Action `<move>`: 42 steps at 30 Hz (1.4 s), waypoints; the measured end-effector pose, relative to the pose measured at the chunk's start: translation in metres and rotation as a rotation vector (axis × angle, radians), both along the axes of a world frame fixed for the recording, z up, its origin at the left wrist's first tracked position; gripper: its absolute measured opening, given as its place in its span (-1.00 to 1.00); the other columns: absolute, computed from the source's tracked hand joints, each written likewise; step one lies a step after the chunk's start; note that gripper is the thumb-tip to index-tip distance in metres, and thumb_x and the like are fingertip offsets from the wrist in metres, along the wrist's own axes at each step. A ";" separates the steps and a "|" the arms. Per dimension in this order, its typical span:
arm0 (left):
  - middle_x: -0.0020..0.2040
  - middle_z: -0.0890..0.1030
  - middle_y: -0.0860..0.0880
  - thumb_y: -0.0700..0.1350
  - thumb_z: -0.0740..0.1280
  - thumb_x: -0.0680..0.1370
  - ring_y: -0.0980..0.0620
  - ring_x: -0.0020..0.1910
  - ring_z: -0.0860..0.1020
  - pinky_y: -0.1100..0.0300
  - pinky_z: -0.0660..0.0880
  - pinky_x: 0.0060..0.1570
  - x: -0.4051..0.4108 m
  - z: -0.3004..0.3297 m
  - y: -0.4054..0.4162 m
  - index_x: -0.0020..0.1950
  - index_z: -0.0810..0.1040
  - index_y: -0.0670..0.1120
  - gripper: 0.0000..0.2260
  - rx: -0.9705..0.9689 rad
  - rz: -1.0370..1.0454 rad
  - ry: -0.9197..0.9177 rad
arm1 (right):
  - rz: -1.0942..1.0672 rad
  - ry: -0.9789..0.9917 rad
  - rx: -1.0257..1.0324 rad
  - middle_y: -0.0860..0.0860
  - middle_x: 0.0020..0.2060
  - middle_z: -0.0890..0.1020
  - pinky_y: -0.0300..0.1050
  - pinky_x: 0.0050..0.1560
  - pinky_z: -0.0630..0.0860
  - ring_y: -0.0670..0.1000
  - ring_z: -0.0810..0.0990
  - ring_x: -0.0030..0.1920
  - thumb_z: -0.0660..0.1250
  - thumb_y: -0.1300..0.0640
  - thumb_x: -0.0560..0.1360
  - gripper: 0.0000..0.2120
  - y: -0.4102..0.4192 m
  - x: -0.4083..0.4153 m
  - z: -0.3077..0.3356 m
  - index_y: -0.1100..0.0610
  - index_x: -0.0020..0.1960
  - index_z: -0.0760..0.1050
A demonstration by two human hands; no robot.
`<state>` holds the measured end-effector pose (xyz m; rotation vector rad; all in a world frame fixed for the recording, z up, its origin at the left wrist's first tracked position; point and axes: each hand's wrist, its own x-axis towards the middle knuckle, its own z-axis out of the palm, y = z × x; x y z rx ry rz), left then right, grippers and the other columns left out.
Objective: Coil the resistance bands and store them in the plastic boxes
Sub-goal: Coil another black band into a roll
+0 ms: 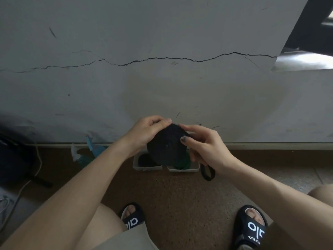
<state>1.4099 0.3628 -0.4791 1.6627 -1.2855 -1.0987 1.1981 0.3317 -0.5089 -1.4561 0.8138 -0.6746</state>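
I'm gripping a matt black woven-looking band coil (pixel 166 145); pale translucent plastic boxes (pixel 146 166) are sitting on rough speckled floor (pixel 180 195) below cracked, matt wall (pixel 162 78).

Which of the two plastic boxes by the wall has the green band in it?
The right plastic box, below the right hand: green band shows inside. The left box holds a dark coil instead.

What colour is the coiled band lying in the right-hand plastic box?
Green: the coiled band in the right plastic box, seen in the head view, partly hidden behind the black coil.
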 end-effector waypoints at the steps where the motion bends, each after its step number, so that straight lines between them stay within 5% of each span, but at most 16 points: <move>1: -0.12 0.68 -0.02 0.05 0.31 0.65 0.05 -0.09 0.66 0.14 0.53 -0.08 0.004 0.001 0.001 -0.01 0.68 -0.03 -0.78 0.021 -0.099 -0.035 | 0.048 0.010 0.001 0.01 -0.15 0.75 -0.17 -0.52 0.38 0.06 0.54 -0.44 0.36 0.20 0.65 -0.67 -0.001 -0.001 0.001 -0.01 0.39 0.57; 4: -0.08 0.69 -0.11 0.02 0.29 0.67 0.02 -0.09 0.67 0.11 0.53 -0.09 0.009 0.000 0.004 0.02 0.68 -0.10 -0.75 0.009 -0.221 -0.113 | 0.098 0.007 0.066 0.12 -0.23 0.71 -0.21 -0.54 0.30 0.07 0.51 -0.44 0.37 0.20 0.64 -0.70 -0.003 0.001 0.005 0.00 0.34 0.61; 7: -0.08 0.68 -0.18 0.08 0.27 0.69 -0.14 -0.05 0.66 -0.10 0.54 -0.03 0.007 -0.003 0.004 0.00 0.67 -0.11 -0.69 -0.093 -0.111 -0.161 | 0.034 -0.041 0.104 0.20 -0.10 0.73 -0.21 -0.53 0.26 0.04 0.51 -0.44 0.38 0.16 0.64 -0.78 -0.007 0.002 0.006 0.00 0.27 0.64; 12: -0.09 0.68 -0.18 0.14 0.26 0.67 -0.16 -0.07 0.66 -0.27 0.56 0.04 -0.001 -0.007 0.003 -0.02 0.67 -0.09 -0.65 -0.131 0.016 -0.156 | -0.079 -0.090 0.072 0.20 -0.17 0.72 -0.24 -0.58 0.25 0.07 0.58 -0.44 0.35 0.19 0.66 -0.85 -0.006 0.005 0.004 0.12 0.18 0.65; 16: 0.00 0.72 -0.10 0.13 0.30 0.63 -0.08 0.03 0.69 -0.06 0.60 0.06 0.001 -0.004 0.006 0.09 0.68 -0.06 -0.70 0.067 -0.151 0.014 | -0.068 -0.045 0.038 0.24 -0.39 0.62 -0.24 -0.56 0.27 0.12 0.47 -0.50 0.34 0.16 0.67 -0.85 -0.004 0.005 -0.001 0.10 0.15 0.67; 19: -0.04 0.72 -0.07 -0.02 0.33 0.66 0.00 -0.04 0.69 0.12 0.61 -0.06 0.004 -0.005 0.007 0.09 0.67 -0.09 -0.82 0.027 -0.125 0.026 | -0.052 -0.044 0.048 0.34 -0.31 0.63 -0.23 -0.55 0.25 0.17 0.46 -0.46 0.34 0.13 0.67 -0.85 -0.005 0.007 0.002 0.07 0.16 0.67; 25: 0.02 0.72 -0.12 0.00 0.33 0.66 -0.10 0.03 0.69 -0.04 0.63 0.06 -0.002 -0.004 0.004 0.14 0.66 -0.10 -0.79 -0.080 0.117 0.097 | -0.103 -0.102 0.065 -0.07 -0.46 0.62 -0.24 -0.59 0.28 -0.09 0.44 -0.59 0.27 0.16 0.70 -0.78 0.000 0.014 0.014 0.14 0.30 0.59; 30: 0.04 0.72 -0.13 0.01 0.33 0.66 -0.12 0.06 0.69 -0.08 0.65 0.08 -0.005 -0.002 0.005 0.18 0.67 -0.11 -0.76 -0.121 0.280 0.190 | -0.183 -0.078 -0.015 -0.04 -0.49 0.60 -0.20 -0.55 0.39 -0.01 0.50 -0.56 0.17 0.08 0.75 -0.73 0.016 0.029 0.016 0.03 0.40 0.50; 36: 0.03 0.70 -0.06 0.06 0.31 0.67 -0.01 0.01 0.67 0.23 0.59 -0.23 0.002 0.011 0.014 0.19 0.65 -0.07 -0.74 -0.162 0.418 0.205 | -0.242 -0.088 -0.068 0.09 -0.35 0.65 -0.10 -0.50 0.50 0.10 0.61 -0.48 0.11 0.01 0.76 -0.74 0.033 0.052 0.024 0.08 0.34 0.46; 42: 0.13 0.69 -0.17 0.07 0.30 0.67 -0.16 0.11 0.66 -0.13 0.65 0.08 -0.001 0.000 0.035 0.23 0.64 -0.10 -0.70 -0.114 0.537 0.406 | -0.291 -0.070 -0.090 0.09 -0.13 0.68 0.04 -0.38 0.68 0.13 0.73 -0.29 0.16 -0.02 0.74 -0.82 0.048 0.065 0.027 0.01 0.29 0.39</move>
